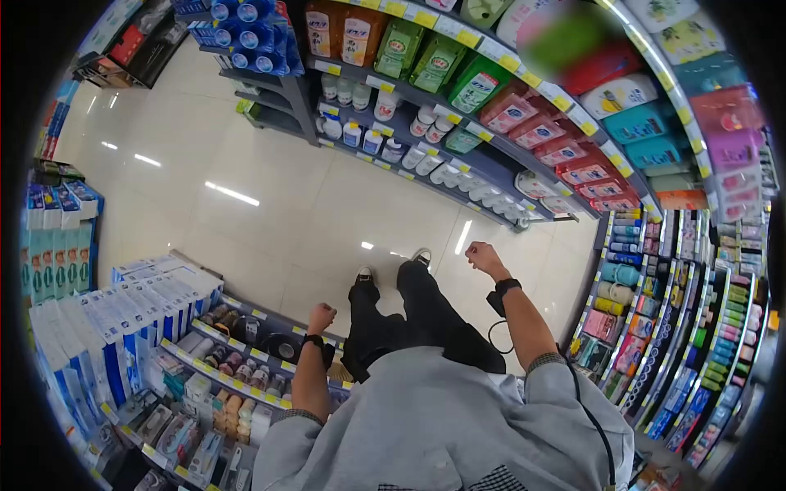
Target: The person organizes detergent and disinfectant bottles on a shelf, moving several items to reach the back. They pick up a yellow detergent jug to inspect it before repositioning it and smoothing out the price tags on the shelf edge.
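My left hand [322,318] hangs at my side with its fingers curled in, close to the lower-left shelf [246,348]; nothing shows in it. On the other side, my right hand [486,259] is held out over the pale tiled floor [286,221], fingers bent together, with no object visible in it. A dark band [508,285] circles the right wrist, and another dark band sits on the left wrist. Neither hand touches a shelf.
Shelves of orange, green and red bottles [476,83] curve along the top and right. Small packages [630,344] fill racks at the right. White and blue boxes [131,307] stand at the lower left. Blue-capped bottles [254,37] are at the upper left.
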The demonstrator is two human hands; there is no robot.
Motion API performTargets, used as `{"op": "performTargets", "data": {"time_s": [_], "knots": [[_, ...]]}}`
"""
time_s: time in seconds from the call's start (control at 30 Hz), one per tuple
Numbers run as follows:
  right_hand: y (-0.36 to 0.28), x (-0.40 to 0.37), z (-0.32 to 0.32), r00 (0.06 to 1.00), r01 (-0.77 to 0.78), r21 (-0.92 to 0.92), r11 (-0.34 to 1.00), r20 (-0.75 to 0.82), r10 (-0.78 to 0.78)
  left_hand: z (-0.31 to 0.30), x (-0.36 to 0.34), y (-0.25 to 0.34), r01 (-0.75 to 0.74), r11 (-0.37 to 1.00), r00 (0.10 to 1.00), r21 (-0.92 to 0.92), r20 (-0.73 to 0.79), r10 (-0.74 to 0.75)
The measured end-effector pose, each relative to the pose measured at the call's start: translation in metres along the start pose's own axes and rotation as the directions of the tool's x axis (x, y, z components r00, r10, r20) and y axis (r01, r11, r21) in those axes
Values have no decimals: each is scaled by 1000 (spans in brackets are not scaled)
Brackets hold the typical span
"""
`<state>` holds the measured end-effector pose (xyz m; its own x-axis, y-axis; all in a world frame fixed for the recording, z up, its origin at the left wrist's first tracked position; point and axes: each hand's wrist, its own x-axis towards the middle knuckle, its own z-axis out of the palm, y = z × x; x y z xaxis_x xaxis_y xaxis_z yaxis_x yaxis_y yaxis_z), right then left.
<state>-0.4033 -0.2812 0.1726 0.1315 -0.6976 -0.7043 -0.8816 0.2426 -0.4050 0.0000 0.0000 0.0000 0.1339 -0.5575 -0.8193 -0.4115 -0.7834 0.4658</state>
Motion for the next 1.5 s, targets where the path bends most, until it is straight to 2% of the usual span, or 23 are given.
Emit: {"op": "performTargets", "data": {"time_s": [0.07, 0.1, 0.23, 0.3, 0.33, 0.4, 0.47, 0.5, 0.57, 0.6, 0.67, 0.73, 0.8, 0.87, 0.9, 0.93, 0.97, 1.03, 1.2, 1.27, 1.33, 1.43, 1.5], "knots": [[10, -19, -16, 1000, -14, 31, 999, -25, 15, 27, -19, 25, 133, 962, 977, -238, 193, -87], [-14, 56, 43, 994, 58, 159, 986, 77, -71, -43, -14, 13, 261, 947, 960, -185, 156, -234], [31, 104, 20, 995, 77, 239, 968, 40, -89, 14, 55, 87, 312, 946, 922, -88, 268, -279], [60, 145, 33, 988, 152, 238, 959, -17, -152, 29, 104, 107, -45, 956, 999, 291, -10, 50], [69, 161, 37, 966, 241, 48, 969, -112, -234, 39, 132, 121, -67, 949, 998, 307, 20, 64], [83, 195, 40, 939, 283, 64, 957, -223, -262, 64, 188, 147, -279, 883, 936, 377, -101, 338], [81, 232, 26, 869, 337, 105, 936, -417, -266, 78, 245, 209, -293, 910, 956, 294, 112, 272], [77, 251, 20, 840, 317, 160, 935, -505, -198, 91, 272, 230, -404, 869, 914, 284, 100, 392], [83, 290, 10, 703, 407, 55, 912, -656, -274, 124, 320, 261, -516, 817, 856, 258, 111, 505], [85, 305, 7, 708, 385, 51, 922, -658, -259, 138, 340, 277, -572, 795, 820, 203, 115, 561], [79, 338, -3, 551, 473, -66, 879, -756, -353, 166, 379, 293, -643, 752, 766, 145, 118, 632], [59, 361, -11, 333, 499, -229, 836, -840, -428, 192, 406, 291, -729, 672, 677, 128, 278, 682], [42, 389, -9, 180, 582, -201, 788, -913, -366, 203, 416, 287, -810, 423, 582, 405, 480, 656], [30, 419, -5, 27, 624, -231, 746, -948, -316, 208, 437, 269, -856, 310, 502, 413, 526, 687], [25, 438, -18, 12, 620, -240, 747, -949, -314, 208, 432, 289, -887, 240, 438, 394, 556, 706], [20, 449, -9, 35, 668, -190, 719, -958, -285, 201, 424, 296, -832, 412, 554, 373, 600, 577], [24, 456, 8, 15, 694, -146, 705, -976, -217, 188, 421, 302, -860, 351, 508, 371, 549, 664], [29, 468, 8, -24, 683, -190, 705, -971, -239, 187, 439, 289, -755, 96, 556, 649, 555, 619], [26, 470, 16, -55, 659, -194, 727, -976, -211, 189, 443, 298, -887, 150, 431, 437, 668, 607], [20, 466, 11, -99, 709, -214, 672, -974, -205, 187, 445, 312, -867, 139, 446, 479, 621, 645], [16, 462, 9, -63, 583, -152, 798, -988, -141, 182, 448, 314, -852, 113, 443, 512, 589, 676], [0, 457, 7, -87, 574, -131, 808, -991, -99, 172, 456, 307, -817, 82, 468, 571, 573, 672], [-6, 460, 9, -89, 650, -80, 755, -996, -29, 171, 459, 311, -785, 90, 513, 612, 562, 649]]}}
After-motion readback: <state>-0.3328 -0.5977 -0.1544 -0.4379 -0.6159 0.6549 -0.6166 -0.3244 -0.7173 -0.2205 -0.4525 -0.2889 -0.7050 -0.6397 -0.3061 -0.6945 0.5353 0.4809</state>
